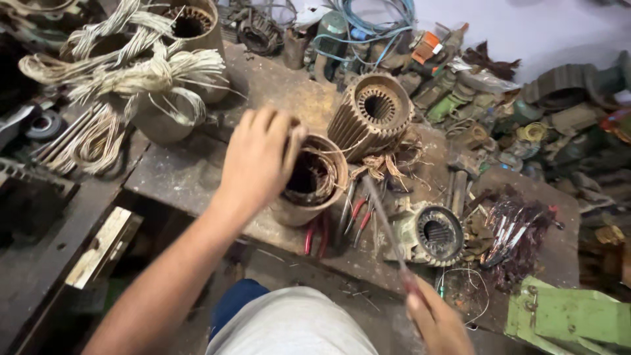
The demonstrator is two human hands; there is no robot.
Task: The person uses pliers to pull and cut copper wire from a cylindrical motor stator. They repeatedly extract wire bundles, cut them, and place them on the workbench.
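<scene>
My left hand (257,158) rests on the rim of a rusty motor stator (314,181) that stands upright on the workbench (197,171), its fingers gripping the left edge by the copper windings. My right hand (439,323), low at the right, holds a long thin screwdriver (388,230) whose shaft slants up toward the stator's right side. A bare finned stator core (373,113) lies tilted just behind, with torn copper wire (388,161) at its base.
Red-handled pliers (319,233) lie in front of the stator. A small motor housing (437,233) sits right of them, beside a hammer (457,181). White wire bundles (131,72) drape over cores at the left. Scrap parts crowd the right; a green metal piece (572,319) sits low right.
</scene>
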